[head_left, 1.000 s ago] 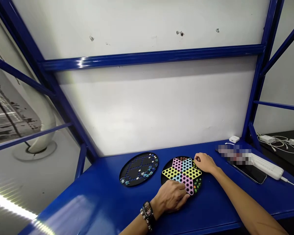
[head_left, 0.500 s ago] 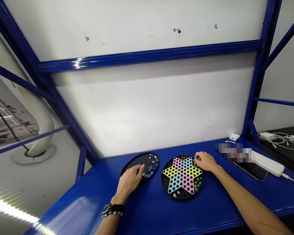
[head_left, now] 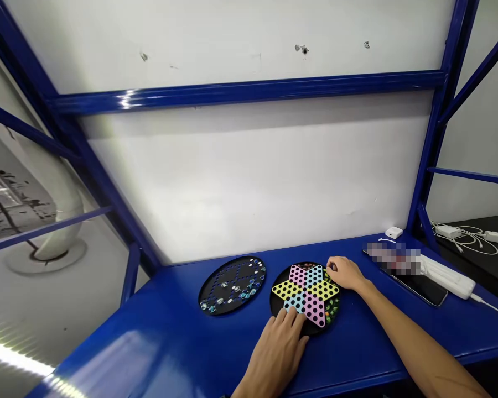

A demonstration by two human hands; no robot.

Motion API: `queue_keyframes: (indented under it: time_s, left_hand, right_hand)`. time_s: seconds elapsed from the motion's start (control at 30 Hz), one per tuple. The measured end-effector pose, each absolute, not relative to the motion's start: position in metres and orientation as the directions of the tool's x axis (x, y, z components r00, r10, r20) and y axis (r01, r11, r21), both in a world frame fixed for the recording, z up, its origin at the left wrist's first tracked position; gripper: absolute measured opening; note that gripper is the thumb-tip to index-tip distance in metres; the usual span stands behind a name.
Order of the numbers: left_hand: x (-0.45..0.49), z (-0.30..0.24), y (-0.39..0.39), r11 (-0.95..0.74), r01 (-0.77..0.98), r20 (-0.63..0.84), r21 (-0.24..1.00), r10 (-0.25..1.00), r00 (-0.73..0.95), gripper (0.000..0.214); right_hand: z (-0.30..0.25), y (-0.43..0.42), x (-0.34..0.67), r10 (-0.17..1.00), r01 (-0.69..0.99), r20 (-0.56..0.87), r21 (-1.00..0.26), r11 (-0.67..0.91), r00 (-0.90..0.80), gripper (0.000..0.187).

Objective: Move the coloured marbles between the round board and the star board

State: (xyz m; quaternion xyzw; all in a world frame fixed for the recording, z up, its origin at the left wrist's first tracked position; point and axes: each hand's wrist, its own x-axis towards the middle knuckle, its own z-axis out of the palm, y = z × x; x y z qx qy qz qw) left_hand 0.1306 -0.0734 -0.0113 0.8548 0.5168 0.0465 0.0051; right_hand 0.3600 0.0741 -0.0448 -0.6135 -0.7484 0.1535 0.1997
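Writing: the patch beyond your right forearm is pixelated and cannot be read.

Change: half a second ago your left hand (head_left: pixel 277 348) is over the round black tray (head_left: pixel 234 272); now it is at the star board (head_left: pixel 304 286), and that tray lies uncovered beyond it, to its left. Clear pieces (head_left: pixel 224 284) show mid-tray that the one-second-old view lacks. Your right hand (head_left: pixel 345 272) holds its place.

Pose: left hand palm down, fingers side by side and slightly bent, thumb apart to the right; fingertips over the board's near blue point, hiding its tip. Cannot tell whether they grip anything. Right hand curled, thumb and forefinger drawn close, at the board's far right rim; contents cannot be told.

Position: star board directly ahead of the left hand, left of the right hand. Green pieces (head_left: pixel 332 310) sit in its rim, just nearer you than the right hand. Phone (head_left: pixel 434 293) and white power strip (head_left: pixel 450 275) lie right of the right hand.
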Motion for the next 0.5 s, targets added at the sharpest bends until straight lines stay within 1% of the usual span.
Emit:
queue_keyframes:
  time_s: [0.13, 0.3, 0.4, 0.5]
  left_hand:
    - [0.133, -0.003, -0.066, -0.470, 0.882, -0.034, -0.021, 0.882, 0.470, 0.022]
    - [0.133, 0.019, -0.051, -0.527, 0.850, -0.209, -0.013, 0.833, 0.513, 0.015]
    - [0.134, 0.026, -0.043, -0.564, 0.826, -0.255, -0.006, 0.799, 0.544, 0.016]
    - [0.133, 0.027, -0.040, -0.577, 0.817, -0.271, -0.024, 0.790, 0.550, 0.016]
  right_hand:
    - [-0.045, 0.074, 0.359, 0.981, 0.861, 0.104, -0.471, 0.191, -0.161, 0.014]
    - [-0.043, 0.073, 0.359, 0.983, 0.859, 0.088, -0.477, 0.186, -0.163, 0.014]
    - [-0.043, 0.072, 0.360, 0.981, 0.854, 0.089, -0.482, 0.194, -0.172, 0.015]
    - [-0.042, 0.072, 0.359, 0.981, 0.856, 0.088, -0.479, 0.194, -0.173, 0.015]
